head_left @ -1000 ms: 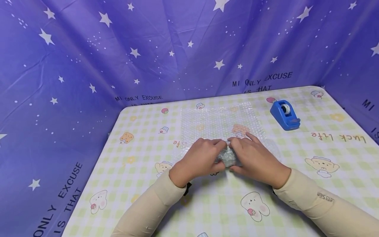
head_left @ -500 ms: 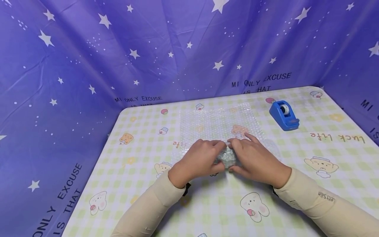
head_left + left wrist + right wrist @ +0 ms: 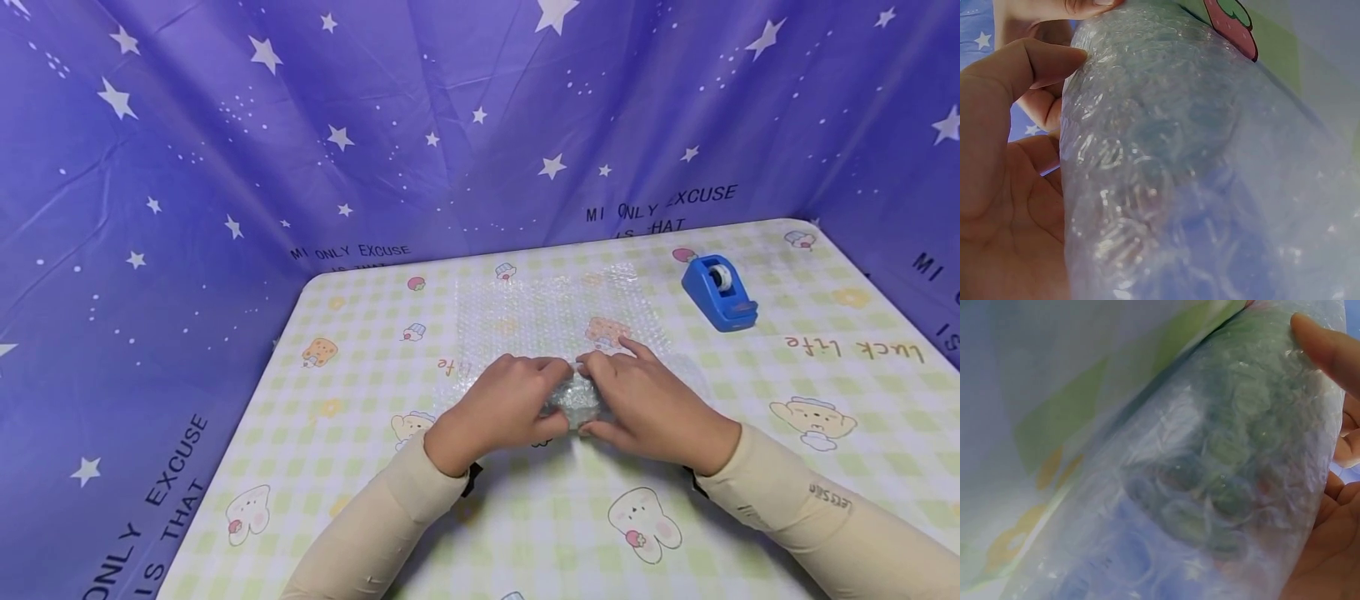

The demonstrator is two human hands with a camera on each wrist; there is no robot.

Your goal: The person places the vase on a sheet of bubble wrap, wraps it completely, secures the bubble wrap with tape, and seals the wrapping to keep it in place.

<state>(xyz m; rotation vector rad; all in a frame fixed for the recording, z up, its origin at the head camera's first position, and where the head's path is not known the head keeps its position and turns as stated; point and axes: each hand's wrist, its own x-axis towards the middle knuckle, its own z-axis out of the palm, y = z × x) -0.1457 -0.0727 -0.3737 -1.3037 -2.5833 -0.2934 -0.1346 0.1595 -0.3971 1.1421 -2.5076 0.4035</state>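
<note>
First, the left hand [image 3: 506,404] grips the left part of the bubble-wrap roll [image 3: 576,402], thumb on the near side. The roll is located between both hands, at the near edge of the flat bubble-wrap sheet [image 3: 536,317]. The right hand [image 3: 648,404] grips its right part. Farther right, a blue tape dispenser [image 3: 716,304] stands apart.

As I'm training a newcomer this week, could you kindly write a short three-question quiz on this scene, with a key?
1. What colour is the tape dispenser: A red, B blue or C yellow?
2. True or false: the left hand and right hand both hold the bubble-wrapped bundle.
3. Fill the gap: from the person's viewpoint, the tape dispenser is to the ____ of the flat bubble wrap.

Key: 1. B; 2. true; 3. right.
</note>
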